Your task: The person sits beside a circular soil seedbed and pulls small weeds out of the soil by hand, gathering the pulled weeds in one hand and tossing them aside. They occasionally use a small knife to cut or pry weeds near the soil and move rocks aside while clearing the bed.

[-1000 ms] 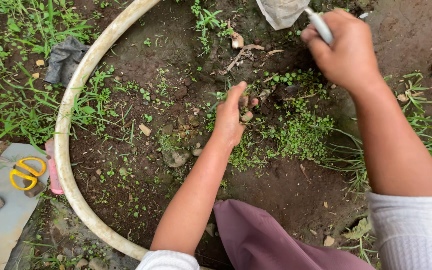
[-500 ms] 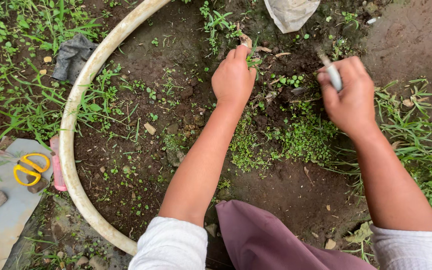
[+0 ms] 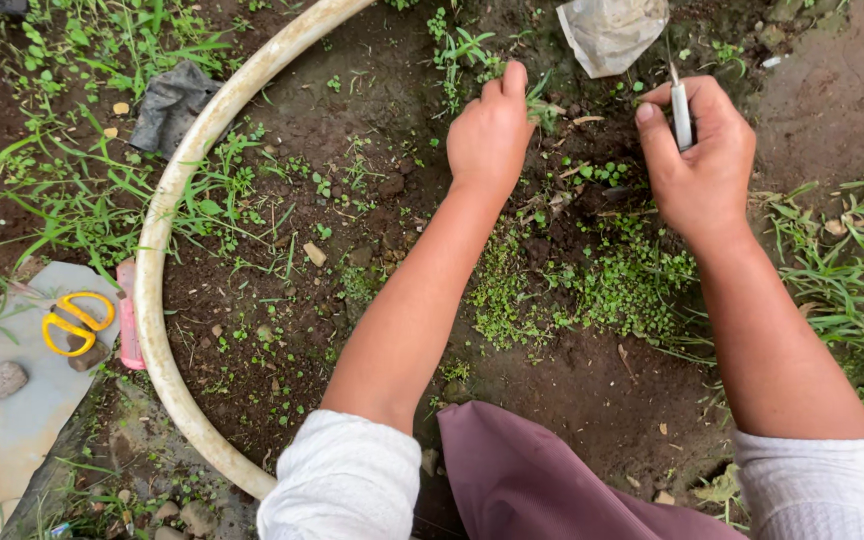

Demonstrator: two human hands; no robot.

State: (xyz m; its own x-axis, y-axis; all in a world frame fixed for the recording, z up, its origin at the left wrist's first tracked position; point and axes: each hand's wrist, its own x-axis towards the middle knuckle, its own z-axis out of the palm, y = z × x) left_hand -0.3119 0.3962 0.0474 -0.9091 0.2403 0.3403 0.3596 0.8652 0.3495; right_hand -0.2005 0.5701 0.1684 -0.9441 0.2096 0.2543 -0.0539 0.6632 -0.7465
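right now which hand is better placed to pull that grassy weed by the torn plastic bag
Left. The left hand already touches the grassy weed, fingertips in its blades. The right hand is busy gripping a small metal tool and sits farther from it.

Bare soil (image 3: pixel 592 390) lies open between the two arms. The pale hose (image 3: pixel 157 300) curves round the left, a crumpled plastic bag (image 3: pixel 612 30) blocks ahead, grass (image 3: pixel 852 290) crowds the right.

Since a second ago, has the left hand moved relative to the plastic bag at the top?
Yes. The left hand has moved up over the soil toward the crumpled plastic bag and now grips a green weed just left of it.
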